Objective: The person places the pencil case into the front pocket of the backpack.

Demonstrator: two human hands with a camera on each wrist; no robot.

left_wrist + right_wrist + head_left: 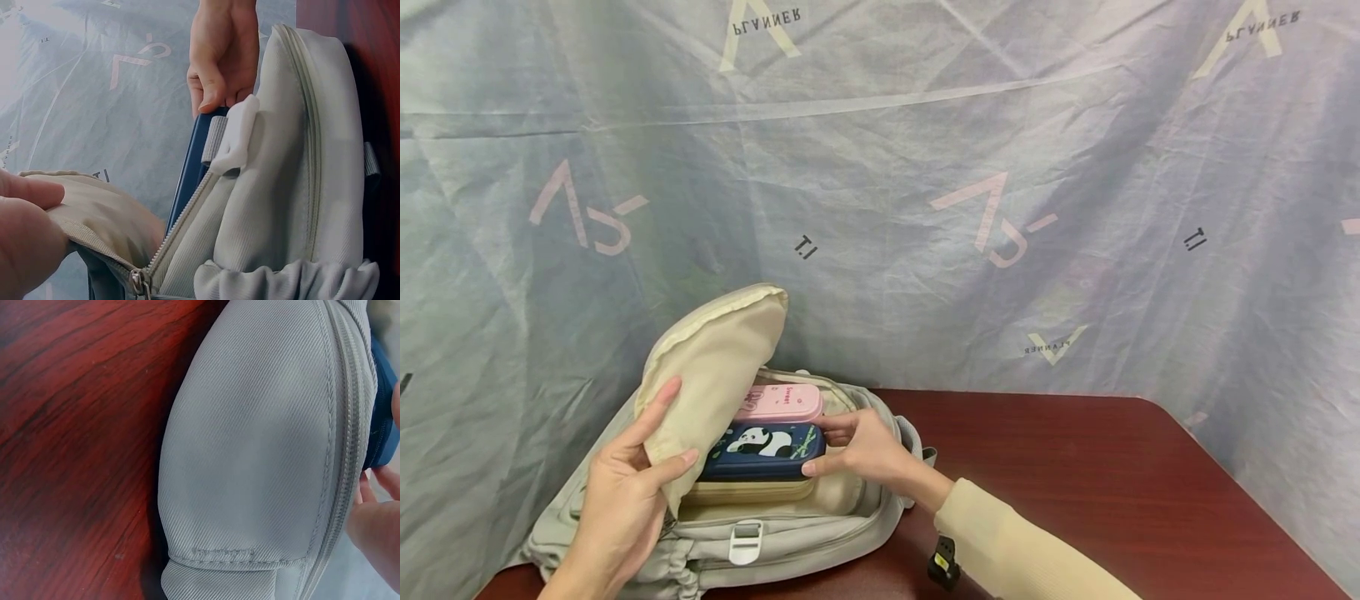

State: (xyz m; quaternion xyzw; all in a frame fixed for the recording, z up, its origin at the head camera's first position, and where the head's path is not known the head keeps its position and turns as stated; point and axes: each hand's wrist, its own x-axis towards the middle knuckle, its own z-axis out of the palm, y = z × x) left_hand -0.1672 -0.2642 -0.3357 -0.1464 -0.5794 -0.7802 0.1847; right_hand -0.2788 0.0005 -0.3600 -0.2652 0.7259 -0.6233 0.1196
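A pale grey backpack (797,546) lies on the table with its main compartment unzipped. My left hand (625,492) pinches the edge of its cream-lined flap (722,358) between thumb and fingers, holding it raised. Inside the opening, my right hand (868,450) grips the right end of a dark blue panda pencil case (767,450), thumb at the near corner. Beneath that case is a beige zippered case (752,492), and behind it a pink case (786,402) lettered "Sweet". The flap hides the left ends of the cases. In the left wrist view, the blue case (197,156) rises past the zipper.
The dark red wooden table (1075,483) stretches to the right of the backpack. A grey printed cloth (880,208) hangs behind. A white buckle (747,542) sits on the backpack's front. A small black device (943,565) hangs under the right sleeve.
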